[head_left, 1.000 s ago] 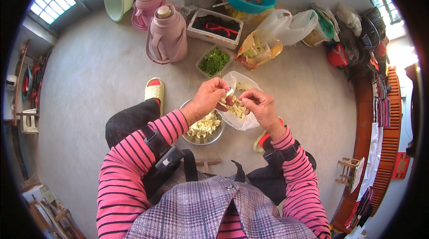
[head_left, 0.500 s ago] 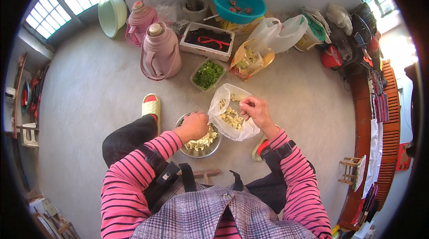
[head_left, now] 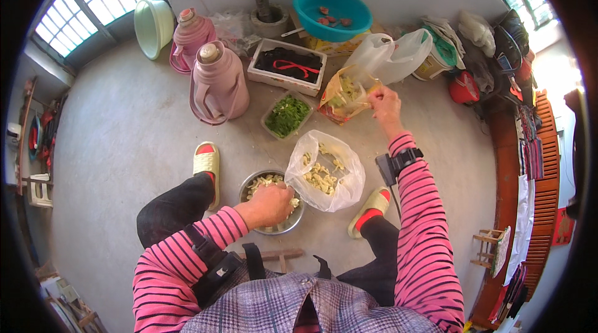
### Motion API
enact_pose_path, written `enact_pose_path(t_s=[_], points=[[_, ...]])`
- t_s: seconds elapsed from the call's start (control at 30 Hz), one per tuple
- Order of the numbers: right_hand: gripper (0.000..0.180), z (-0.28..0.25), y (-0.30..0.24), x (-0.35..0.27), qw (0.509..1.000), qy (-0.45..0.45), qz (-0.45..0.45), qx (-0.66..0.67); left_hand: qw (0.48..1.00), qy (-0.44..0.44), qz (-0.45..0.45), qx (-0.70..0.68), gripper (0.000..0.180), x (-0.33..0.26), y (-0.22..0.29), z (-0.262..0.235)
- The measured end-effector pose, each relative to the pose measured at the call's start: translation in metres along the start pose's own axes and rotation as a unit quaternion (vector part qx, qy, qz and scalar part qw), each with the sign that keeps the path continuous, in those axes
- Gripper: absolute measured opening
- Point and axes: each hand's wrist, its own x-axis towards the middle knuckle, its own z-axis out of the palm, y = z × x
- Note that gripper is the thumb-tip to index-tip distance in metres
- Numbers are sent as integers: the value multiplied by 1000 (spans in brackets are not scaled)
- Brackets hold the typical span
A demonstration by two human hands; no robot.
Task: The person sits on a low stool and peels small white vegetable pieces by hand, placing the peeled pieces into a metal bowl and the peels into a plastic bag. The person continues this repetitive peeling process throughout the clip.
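- Our left hand rests over the round, shallow metal bowl of pale peeled pieces on the grey concrete floor; the fingers curl down into the bowl, but we cannot tell whether they grip anything.
- Our right hand reaches forward to the yellowish, printed plastic bag holding pale and green bits; the fingers are pinched on its right edge.
- That yellowish bag stands just in front of a white plastic carrier bag, touching it.
- A clear plastic bag with pale pieces inside lies open just beside the metal bowl, between our two feet.
- Our feet wear pale yellow-green slippers, one left of the bowl, one right of the clear bag.
- A small rectangular tub of chopped green leaves sits beyond the bowl.
- Behind it lies a white rectangular tray of dark stuff with a red piece on top.
- Two pink vacuum flasks stand left of the tray, close together.
- A turquoise plastic basin with a few reddish bits sits by the wall, a grey stone mortar to its left.
- A pale green basin leans near the window.
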Motion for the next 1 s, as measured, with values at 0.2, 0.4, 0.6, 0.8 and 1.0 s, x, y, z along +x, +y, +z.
enact_pose_path(t_s=[0.2, 0.4, 0.6, 0.8, 1.0], points=[[16, 0, 23, 49, 998, 25, 31, 54, 1000, 0, 8, -14, 25, 1, 1, -4], [18, 1, 34, 35, 988, -22, 70, 138, 1000, -21, 5, -17, 25, 6, -1, 4], [21, 7, 33, 39, 976, -23, 81, 203, 999, -29, 22, -15, 26, 9, -1, 5], [13, 9, 36, 32, 985, -39, 44, 163, 999, -31, 24, -14, 27, 6, 1, 1], [18, 40, 73, -29, 961, -236, 99, 102, 999, -27, 40, 6, 25, 3, 1, 3]])
